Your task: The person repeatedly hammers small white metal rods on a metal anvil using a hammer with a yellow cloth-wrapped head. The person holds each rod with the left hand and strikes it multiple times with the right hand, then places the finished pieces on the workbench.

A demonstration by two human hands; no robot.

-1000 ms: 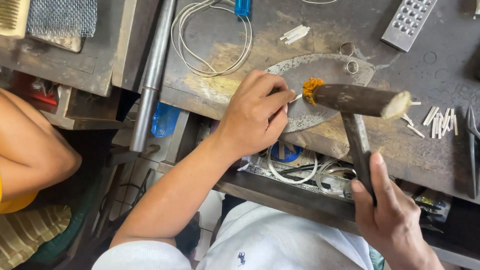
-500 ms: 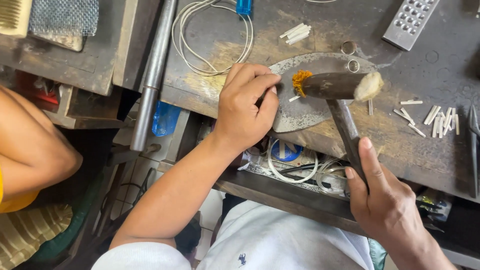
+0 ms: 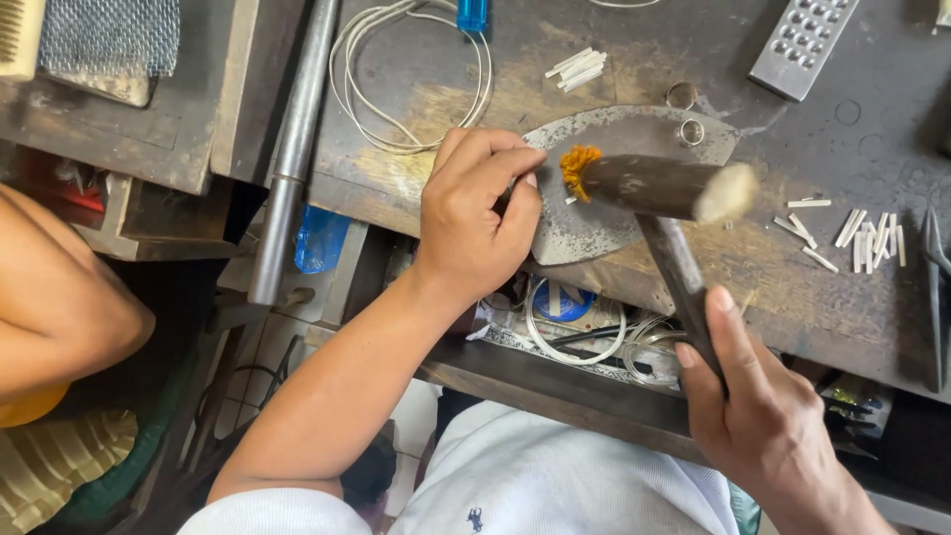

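- The right hand [image 3: 758, 416] is clenched around the dark handle of a mallet [image 3: 654, 188], gripping it near the lower end.
- The mallet's cylindrical head lies across a flat metal plate [image 3: 604, 223] on the desk [image 3: 436, 99]; one face is frayed orange, the other pale.
- The left hand [image 3: 475, 218] is curled at the plate's left edge, fingertips pinched together just beside the orange face; what they pinch is too small to tell.
- Two small metal rings [image 3: 684, 114] sit at the plate's upper edge.
- Short white strips [image 3: 862, 238] lie scattered to the right, a few more above the plate.
- A coil of white wire [image 3: 396, 89] lies above the left hand, beside a long steel rod [image 3: 287, 168].
- Another person's arm [image 3: 59, 297] shows at far left.
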